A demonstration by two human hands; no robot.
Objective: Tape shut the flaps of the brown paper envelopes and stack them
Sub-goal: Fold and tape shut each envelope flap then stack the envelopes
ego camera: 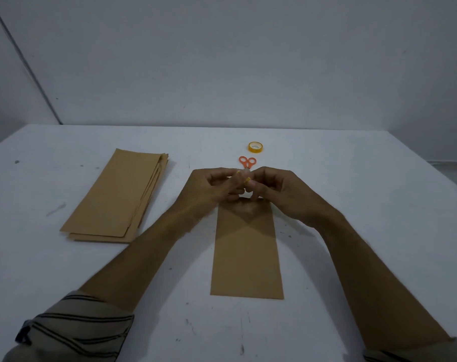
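Rolled striped sleeves [73,327] frame the near edge of the view, and from them my two bare forearms reach forward over the white table [352,205], one to each side of the single brown envelope [247,252]. That envelope, the reference for all positions below, lies flat and lengthwise in front of me, its short near edge toward me and its far end under my hands. A pointed flap outline shows at that far end, darkened by shadow. My left hand [209,189] and right hand [279,192] meet above the envelope's far end, fingers curled, both pinching a small yellowish strip of tape [238,172] between fingertips and thumbs; whether any finger touches the envelope below cannot be told. Just beyond the envelope's far end lie orange-handled scissors [247,162], loops pointing away from me, their blades hidden behind my fingers. Farther beyond, in line with the scissors, stands the yellow tape roll [255,147], lying flat on its side. Well to the left of the envelope rests a stack of brown envelopes [117,197], slightly fanned and angled relative to it.
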